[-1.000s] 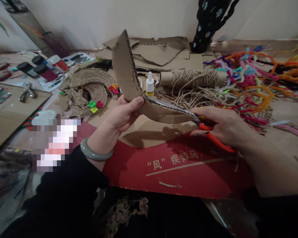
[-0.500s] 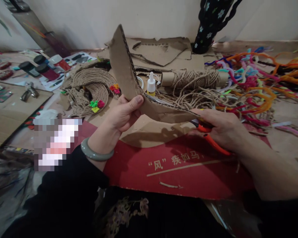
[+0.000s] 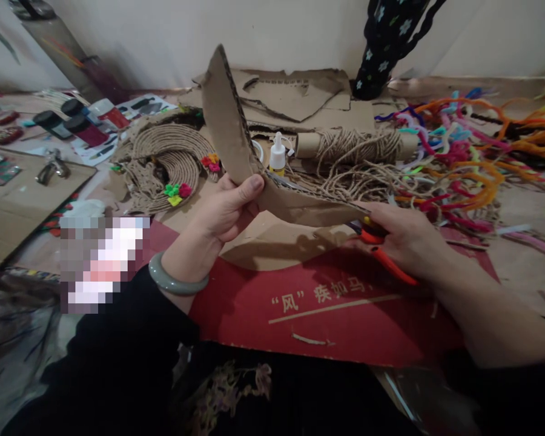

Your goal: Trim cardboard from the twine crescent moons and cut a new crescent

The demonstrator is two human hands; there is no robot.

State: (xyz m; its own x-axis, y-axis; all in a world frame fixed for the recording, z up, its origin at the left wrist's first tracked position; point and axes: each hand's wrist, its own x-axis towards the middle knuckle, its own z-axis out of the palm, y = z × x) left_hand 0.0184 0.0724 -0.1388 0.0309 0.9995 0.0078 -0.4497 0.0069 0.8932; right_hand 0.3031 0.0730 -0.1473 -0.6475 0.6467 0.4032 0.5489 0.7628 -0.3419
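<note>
A curved, crescent-like strip of brown cardboard (image 3: 300,206) is held up, one pointed end rising at the upper left. My left hand (image 3: 229,209) pinches it at the bend, thumb on the front face. At the strip's right end, my right hand (image 3: 395,236) is closed around orange-handled scissors (image 3: 390,263), its fingers also at the cardboard tip. The scissor blades are mostly hidden. Below both hands lies a red printed board (image 3: 336,327) with a thin scrap on it.
Behind the strip are a small glue bottle (image 3: 277,156), a twine-wrapped tube (image 3: 358,147) and a coiled twine piece (image 3: 172,151). Colourful pipe cleaners (image 3: 463,157) lie at right, paint jars (image 3: 88,130) at left. A black flowered tumbler (image 3: 386,48) stands at the back.
My right hand has shifted very slightly with the scissors. The cardboard strip and my left hand are almost unmoved.
</note>
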